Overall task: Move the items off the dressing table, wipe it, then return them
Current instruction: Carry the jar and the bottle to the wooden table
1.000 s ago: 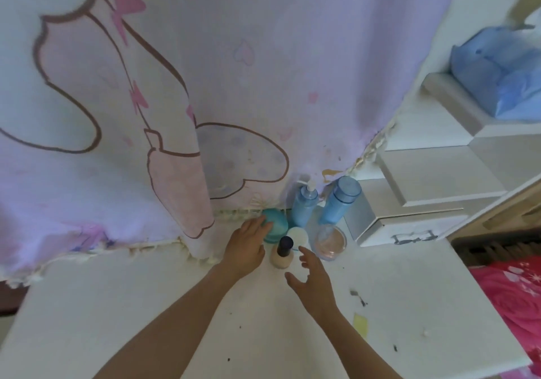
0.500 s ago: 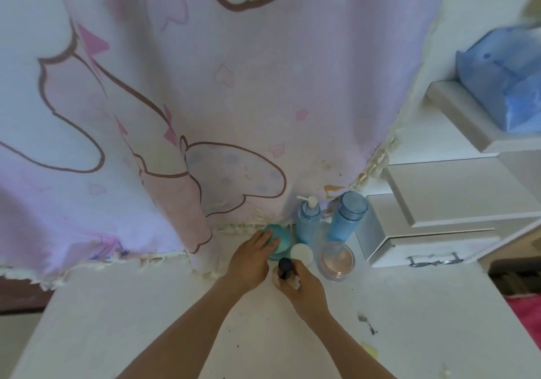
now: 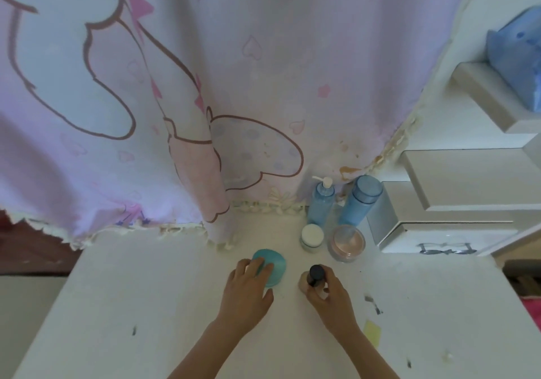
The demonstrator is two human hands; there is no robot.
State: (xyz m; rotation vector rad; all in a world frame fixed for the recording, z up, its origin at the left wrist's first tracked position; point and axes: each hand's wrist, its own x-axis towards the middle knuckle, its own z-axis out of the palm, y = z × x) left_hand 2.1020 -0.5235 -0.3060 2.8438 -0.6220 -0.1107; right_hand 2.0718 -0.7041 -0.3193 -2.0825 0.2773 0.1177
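Observation:
On the white dressing table (image 3: pixel 146 305), my left hand (image 3: pixel 247 291) grips a round teal jar (image 3: pixel 273 264) from its near side. My right hand (image 3: pixel 329 293) holds a small beige bottle with a black cap (image 3: pixel 315 273). Behind them, near the back, stand a white-lidded jar (image 3: pixel 312 236), a clear pink jar (image 3: pixel 347 241), a blue pump bottle (image 3: pixel 322 200) and a taller blue bottle (image 3: pixel 361 200).
A pink patterned cloth (image 3: pixel 205 100) hangs over the back of the table. White drawer boxes (image 3: pixel 445 223) stack at the right, with a blue bag (image 3: pixel 518 51) on top. A yellow scrap (image 3: pixel 371 333) and dark specks lie on the tabletop.
Both hands have pulled toward me. The teal jar and the beige bottle came away from the group at the back, each held in a hand.

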